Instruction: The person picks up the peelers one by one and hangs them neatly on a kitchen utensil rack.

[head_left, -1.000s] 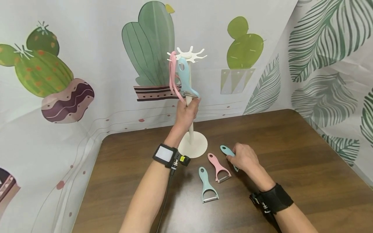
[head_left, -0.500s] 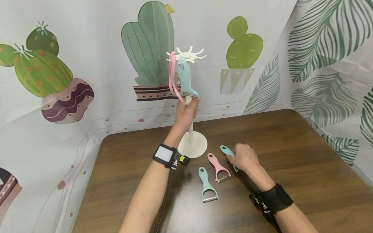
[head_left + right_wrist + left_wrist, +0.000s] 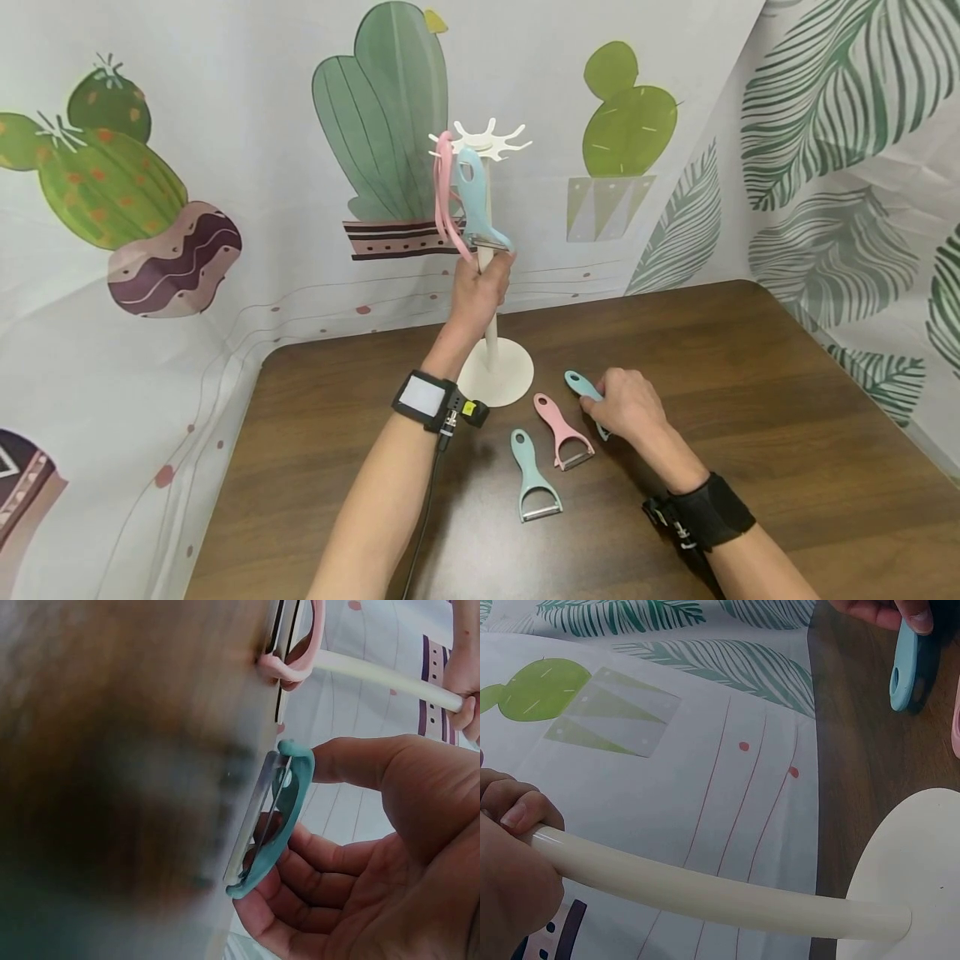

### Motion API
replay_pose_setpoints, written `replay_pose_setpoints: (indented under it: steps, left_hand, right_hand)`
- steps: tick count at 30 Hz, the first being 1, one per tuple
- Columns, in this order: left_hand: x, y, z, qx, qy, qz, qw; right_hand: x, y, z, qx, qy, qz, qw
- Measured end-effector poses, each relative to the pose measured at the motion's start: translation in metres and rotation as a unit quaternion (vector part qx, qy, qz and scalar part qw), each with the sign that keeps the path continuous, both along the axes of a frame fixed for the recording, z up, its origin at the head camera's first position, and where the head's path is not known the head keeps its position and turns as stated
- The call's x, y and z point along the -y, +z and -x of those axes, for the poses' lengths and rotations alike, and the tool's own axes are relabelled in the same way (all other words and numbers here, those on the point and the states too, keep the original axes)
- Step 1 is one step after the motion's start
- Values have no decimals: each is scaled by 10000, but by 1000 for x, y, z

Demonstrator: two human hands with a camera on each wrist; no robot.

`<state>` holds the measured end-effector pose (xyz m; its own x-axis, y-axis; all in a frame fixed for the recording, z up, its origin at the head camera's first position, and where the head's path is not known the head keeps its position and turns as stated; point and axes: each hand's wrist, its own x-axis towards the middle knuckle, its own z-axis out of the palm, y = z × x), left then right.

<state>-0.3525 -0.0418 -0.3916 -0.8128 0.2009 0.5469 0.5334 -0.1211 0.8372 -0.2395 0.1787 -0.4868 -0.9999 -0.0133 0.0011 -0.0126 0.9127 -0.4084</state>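
Currently, left grip (image 3: 482,292) wraps the pole (image 3: 492,337) of the white stand (image 3: 510,385); right grip (image 3: 630,407) pinches a blue peeler (image 3: 582,384) near its blade (image 3: 252,817), low by the worktop (image 3: 675,333), roughly the stand's four o'clock. Slipping there could nick skin; slack left grip might tip the stand.

This seems to be a staged recording corner: a brown wood-grain tabletop (image 3: 675,333) stands close against a creased white hanging (image 3: 262,67) printed with potted cacti, and a leaf-patterned hanging (image 3: 832,233) runs along the right side. Black wristbands (image 3: 712,510) carry small devices, with a cable (image 3: 425,521) trailing from the left one. The peelers (image 3: 527,462) and white stand (image 3: 513,379) are household wares, but the hangings hide the room's walls, so whether it is a home, lab or office I cannot tell.
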Motion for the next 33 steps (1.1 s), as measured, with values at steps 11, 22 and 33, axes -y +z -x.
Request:
replay_pose_setpoints:
  steps: [11, 22, 33]
  left_hand:
    - [1, -2, 0, 14, 22, 28, 10000]
    - [-1, 1, 1, -28, -134, -45, 9999]
    - [0, 0, 1, -23, -19, -61, 10000]
  right_hand:
    - [2, 1, -1, -476, 69, 125, 9988]
    - [3, 10, -4, -766, 153, 291, 9965]
    - [8, 16, -1, -852, 106, 341, 9957]
